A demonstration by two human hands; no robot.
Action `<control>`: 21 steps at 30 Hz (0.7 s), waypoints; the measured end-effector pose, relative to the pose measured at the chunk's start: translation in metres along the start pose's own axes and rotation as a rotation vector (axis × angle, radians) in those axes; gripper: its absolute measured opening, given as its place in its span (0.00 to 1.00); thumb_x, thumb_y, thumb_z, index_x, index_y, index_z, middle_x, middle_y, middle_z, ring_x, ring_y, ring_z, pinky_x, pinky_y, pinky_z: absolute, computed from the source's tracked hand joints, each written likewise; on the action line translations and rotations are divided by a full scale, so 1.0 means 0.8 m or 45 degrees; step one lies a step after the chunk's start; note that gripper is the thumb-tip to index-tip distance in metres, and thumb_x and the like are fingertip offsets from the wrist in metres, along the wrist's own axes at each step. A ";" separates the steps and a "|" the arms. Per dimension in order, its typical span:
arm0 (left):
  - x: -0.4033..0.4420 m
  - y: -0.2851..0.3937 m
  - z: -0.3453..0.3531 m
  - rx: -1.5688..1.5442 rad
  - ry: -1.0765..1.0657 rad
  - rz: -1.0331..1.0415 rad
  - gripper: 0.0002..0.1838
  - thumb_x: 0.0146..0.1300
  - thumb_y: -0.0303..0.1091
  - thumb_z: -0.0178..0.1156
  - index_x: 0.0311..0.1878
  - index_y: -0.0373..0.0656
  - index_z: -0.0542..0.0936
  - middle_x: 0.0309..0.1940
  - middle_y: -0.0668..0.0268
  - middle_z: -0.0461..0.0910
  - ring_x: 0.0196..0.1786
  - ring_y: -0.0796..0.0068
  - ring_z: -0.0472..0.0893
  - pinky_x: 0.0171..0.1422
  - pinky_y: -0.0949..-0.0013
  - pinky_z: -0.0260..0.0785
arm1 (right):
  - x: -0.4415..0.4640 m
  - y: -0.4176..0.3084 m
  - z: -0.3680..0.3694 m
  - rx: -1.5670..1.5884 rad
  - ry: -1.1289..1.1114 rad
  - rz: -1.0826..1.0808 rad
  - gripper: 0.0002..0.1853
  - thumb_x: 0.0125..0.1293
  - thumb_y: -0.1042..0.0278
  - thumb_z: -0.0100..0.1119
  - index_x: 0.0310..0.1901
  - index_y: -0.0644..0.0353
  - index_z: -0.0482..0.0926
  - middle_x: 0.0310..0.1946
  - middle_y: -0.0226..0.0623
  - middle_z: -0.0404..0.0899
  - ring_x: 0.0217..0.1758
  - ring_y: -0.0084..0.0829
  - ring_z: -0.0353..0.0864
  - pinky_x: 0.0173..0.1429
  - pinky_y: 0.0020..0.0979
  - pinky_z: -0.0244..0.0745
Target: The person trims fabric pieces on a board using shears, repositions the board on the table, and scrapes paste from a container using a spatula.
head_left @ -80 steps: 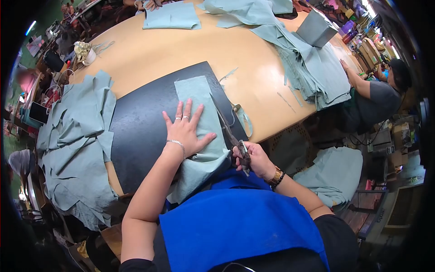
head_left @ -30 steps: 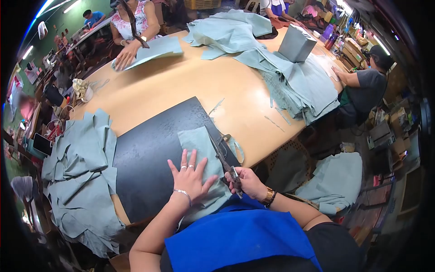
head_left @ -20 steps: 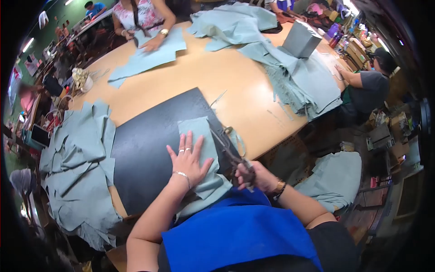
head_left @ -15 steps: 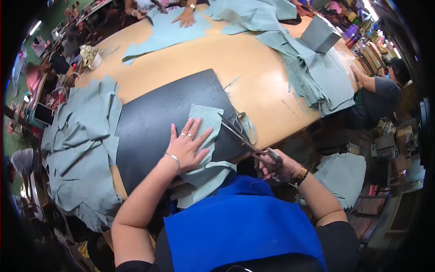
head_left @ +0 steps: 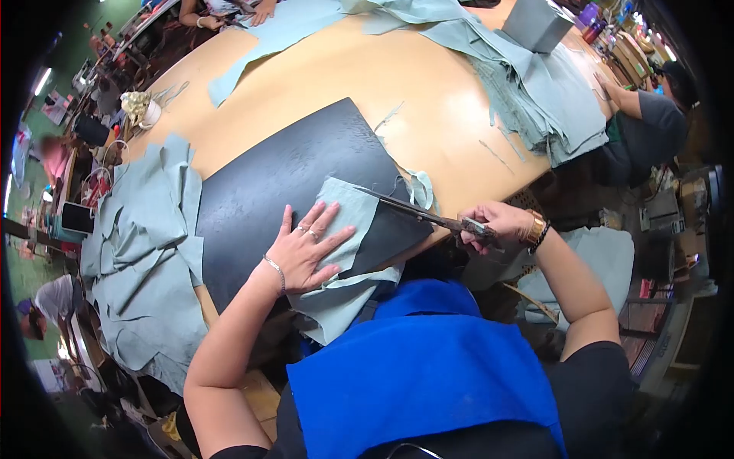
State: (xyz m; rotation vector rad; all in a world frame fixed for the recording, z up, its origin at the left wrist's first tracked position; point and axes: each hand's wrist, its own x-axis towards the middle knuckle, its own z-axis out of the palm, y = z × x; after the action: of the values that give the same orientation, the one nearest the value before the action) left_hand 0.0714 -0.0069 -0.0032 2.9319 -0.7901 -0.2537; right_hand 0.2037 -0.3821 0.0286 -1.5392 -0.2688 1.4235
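My left hand point(head_left: 306, 249) lies flat with fingers spread on a grey-green piece of leather-like material point(head_left: 344, 203), pressing it on a black mat point(head_left: 267, 176). The lower end of the piece hangs in folds over the table edge toward my blue apron point(head_left: 428, 375). My right hand point(head_left: 489, 227) is wrapped around the handles of a pair of long dark scissors point(head_left: 417, 209). The blades point left, their tips at the upper right edge of the piece. A thin trimmed strip point(head_left: 420, 190) curls on the far side of the blades.
Crumpled grey-green pieces point(head_left: 145, 237) lie to the left, and a layered stack point(head_left: 535, 107) lies at the right with a grey block point(head_left: 537, 27) on it. A white pot point(head_left: 145, 111) stands at the far left. Other people work across the table and at right.
The scissors have swung to a flatter angle, their tips now across the top edge of the piece. My right hand has moved right and up. My left hand stays on the piece.
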 end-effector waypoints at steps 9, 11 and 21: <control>0.001 0.002 -0.002 -0.027 -0.043 -0.032 0.37 0.62 0.60 0.48 0.75 0.65 0.60 0.79 0.59 0.44 0.80 0.53 0.46 0.74 0.29 0.31 | -0.006 -0.015 -0.019 -0.172 -0.004 0.044 0.11 0.62 0.62 0.66 0.36 0.62 0.79 0.27 0.29 0.81 0.26 0.15 0.79 0.30 0.19 0.76; 0.001 0.003 -0.003 -0.029 -0.047 -0.041 0.37 0.61 0.60 0.48 0.75 0.66 0.60 0.79 0.59 0.44 0.80 0.53 0.46 0.74 0.29 0.31 | -0.011 -0.019 -0.022 -0.207 -0.008 0.037 0.11 0.63 0.63 0.66 0.36 0.62 0.79 0.26 0.29 0.81 0.25 0.16 0.80 0.29 0.19 0.76; 0.003 0.006 0.000 -0.028 0.004 0.007 0.36 0.62 0.62 0.46 0.75 0.66 0.61 0.79 0.58 0.46 0.79 0.53 0.48 0.74 0.31 0.28 | 0.021 -0.013 -0.019 -0.142 -0.063 -0.040 0.11 0.63 0.61 0.65 0.38 0.62 0.80 0.25 0.28 0.81 0.24 0.16 0.79 0.26 0.19 0.73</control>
State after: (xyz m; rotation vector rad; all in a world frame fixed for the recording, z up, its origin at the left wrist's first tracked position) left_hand 0.0710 -0.0120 -0.0028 2.9087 -0.7897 -0.2562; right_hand 0.2261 -0.3725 0.0230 -1.5838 -0.4071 1.4440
